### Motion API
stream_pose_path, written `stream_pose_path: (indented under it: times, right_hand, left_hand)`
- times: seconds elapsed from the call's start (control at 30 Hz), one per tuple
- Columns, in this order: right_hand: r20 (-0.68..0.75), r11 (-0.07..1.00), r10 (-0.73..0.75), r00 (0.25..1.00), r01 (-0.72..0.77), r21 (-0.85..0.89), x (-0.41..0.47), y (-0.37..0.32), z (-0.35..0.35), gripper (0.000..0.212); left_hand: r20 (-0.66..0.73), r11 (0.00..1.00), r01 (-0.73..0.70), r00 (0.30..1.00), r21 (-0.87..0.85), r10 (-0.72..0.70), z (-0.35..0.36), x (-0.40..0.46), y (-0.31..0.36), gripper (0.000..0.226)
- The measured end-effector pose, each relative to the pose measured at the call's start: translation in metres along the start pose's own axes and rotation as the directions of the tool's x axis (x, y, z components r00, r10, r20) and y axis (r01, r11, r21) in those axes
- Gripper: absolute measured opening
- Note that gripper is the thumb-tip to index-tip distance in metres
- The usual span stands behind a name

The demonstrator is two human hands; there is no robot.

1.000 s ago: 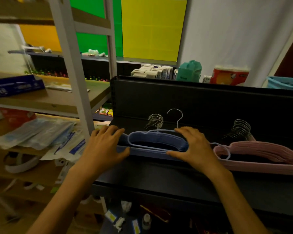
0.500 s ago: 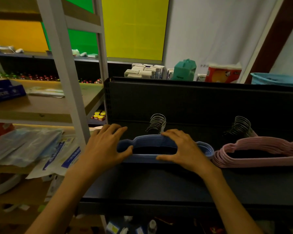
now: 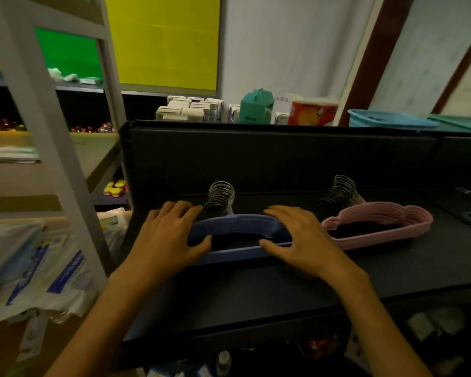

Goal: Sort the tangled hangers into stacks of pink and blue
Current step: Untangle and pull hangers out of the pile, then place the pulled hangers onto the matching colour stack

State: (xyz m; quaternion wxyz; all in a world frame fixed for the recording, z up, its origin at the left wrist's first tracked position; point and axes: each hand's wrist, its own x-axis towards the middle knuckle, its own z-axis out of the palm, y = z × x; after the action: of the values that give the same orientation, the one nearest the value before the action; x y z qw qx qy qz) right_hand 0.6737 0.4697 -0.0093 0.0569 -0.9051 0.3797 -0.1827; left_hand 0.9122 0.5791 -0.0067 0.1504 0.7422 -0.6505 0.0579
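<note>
Left hand (image 3: pixel 166 235) lies flat, fingers spread, cupping the left end of the stack of blue plastic hangers (image 3: pixel 239 227) on the black bench (image 3: pixel 256 289). Right hand (image 3: pixel 301 239) does the same at the right end. The stack of pink plastic hangers (image 3: pixel 378 221) lies just beside it, to the right.

Hanger stacks (image 3: pixel 239 227) apparently side by side.

just the one head cam here, wide-angle, looking forward and down from close over the black shelf (image 3: pixel 256 295), both forearms coming in from the bottom edge, shelving rack (image 3: pixel 38 131) on the left, wall at the back
</note>
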Motion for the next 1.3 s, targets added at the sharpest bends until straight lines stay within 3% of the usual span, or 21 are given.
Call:
stream_pose_path:
  times: [0.33, 0.63, 0.97, 1.3]
  right_hand:
    - [-0.145, 0.962, 0.209, 0.967, -0.23, -0.148, -0.079, 0.097, -0.051, 0.059]
    - [-0.203, 0.901, 0.344, 0.917, -0.383, -0.203, -0.176, 0.225, -0.115, 0.059]
    - [-0.197, 0.84, 0.441, 0.876, -0.48, -0.253, -0.285, 0.361, -0.169, 0.057]
    - [-0.2, 0.81, 0.49, 0.848, -0.528, -0.255, -0.313, 0.482, -0.193, 0.059]
  left_hand:
    - [0.028, 0.983, -0.184, 0.982, -0.022, 0.185, 0.025, 0.046, 0.11, 0.072]
    - [0.016, 0.947, -0.32, 0.947, -0.044, 0.321, 0.049, 0.079, 0.28, 0.069]
    - [-0.025, 0.891, -0.444, 0.896, -0.093, 0.444, 0.097, 0.096, 0.452, 0.07]
    - [0.058, 0.876, -0.472, 0.876, -0.098, 0.478, 0.144, 0.154, 0.567, 0.073]
